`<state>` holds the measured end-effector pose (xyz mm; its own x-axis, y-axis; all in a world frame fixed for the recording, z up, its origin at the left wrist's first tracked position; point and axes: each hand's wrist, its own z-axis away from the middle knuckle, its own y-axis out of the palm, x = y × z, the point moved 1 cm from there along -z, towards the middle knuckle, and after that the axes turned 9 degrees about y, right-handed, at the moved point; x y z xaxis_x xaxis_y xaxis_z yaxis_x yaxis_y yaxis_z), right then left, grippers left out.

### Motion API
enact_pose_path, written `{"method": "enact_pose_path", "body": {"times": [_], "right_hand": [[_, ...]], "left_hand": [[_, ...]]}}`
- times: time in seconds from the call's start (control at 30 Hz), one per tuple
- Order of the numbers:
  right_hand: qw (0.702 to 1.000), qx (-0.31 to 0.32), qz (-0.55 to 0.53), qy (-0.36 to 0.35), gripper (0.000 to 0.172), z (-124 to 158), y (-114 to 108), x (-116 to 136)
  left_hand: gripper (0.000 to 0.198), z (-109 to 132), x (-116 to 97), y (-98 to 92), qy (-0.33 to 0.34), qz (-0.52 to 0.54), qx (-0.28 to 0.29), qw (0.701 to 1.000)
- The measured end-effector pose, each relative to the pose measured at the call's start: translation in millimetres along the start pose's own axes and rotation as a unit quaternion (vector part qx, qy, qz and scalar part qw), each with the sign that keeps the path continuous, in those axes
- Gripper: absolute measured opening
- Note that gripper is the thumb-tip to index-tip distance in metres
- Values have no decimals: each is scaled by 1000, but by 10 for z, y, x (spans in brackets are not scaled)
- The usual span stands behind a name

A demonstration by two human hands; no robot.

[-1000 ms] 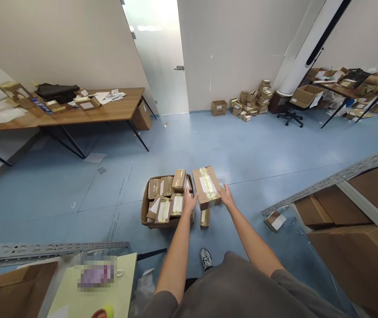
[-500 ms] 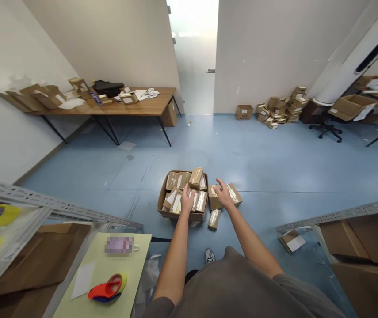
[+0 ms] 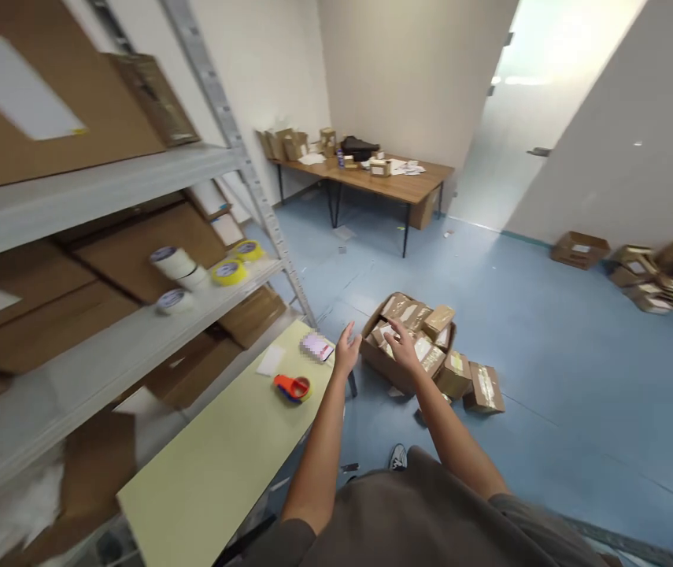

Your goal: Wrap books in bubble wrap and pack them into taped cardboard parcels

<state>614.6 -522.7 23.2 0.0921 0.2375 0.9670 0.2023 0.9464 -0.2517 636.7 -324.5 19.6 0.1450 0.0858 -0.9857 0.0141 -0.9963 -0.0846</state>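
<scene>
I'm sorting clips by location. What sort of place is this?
Probably a parcel-packing or storage room: a carton filled with taped parcels, a red tape dispenser on a pale table, and yellow tape rolls on a metal shelf.

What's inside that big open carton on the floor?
The open carton holds several taped cardboard boxes. Whatever lies beneath the top ones is covered, and the right hand's fingers hide part of the view.

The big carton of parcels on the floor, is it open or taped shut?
Open: nothing closes over the top of the carton, and taped parcels show inside.
</scene>
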Motion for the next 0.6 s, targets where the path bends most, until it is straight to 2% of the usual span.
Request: {"method": "enact_pose_path", "body": {"times": [0.2, 0.33, 0.4, 0.47, 0.53, 0.6], "right_hand": [[993, 117, 26, -20, 58, 335, 1487, 347], [983, 173, 47, -44, 54, 650, 2335, 517], [978, 193, 60, -51, 53, 804, 2658, 579], [974, 207, 73, -51, 53, 932, 2892, 621], [972, 212, 93, -45, 52, 1015, 3034, 632], [970, 211, 117, -40, 51, 1044, 3100, 599]], "left_hand": [[58, 564, 77, -1654, -6, 2, -108, 994], [56, 982, 205, -2574, -28, -4, -174, 984], [55, 1184, 279, -2916, -38, -9, -199, 979], [55, 1358, 349, -3158, -48, -16, -217, 975], [54, 1489, 413, -3295, -61, -19, -225, 972], [55, 1577, 478, -3339, -77, -18, -228, 970]]}}
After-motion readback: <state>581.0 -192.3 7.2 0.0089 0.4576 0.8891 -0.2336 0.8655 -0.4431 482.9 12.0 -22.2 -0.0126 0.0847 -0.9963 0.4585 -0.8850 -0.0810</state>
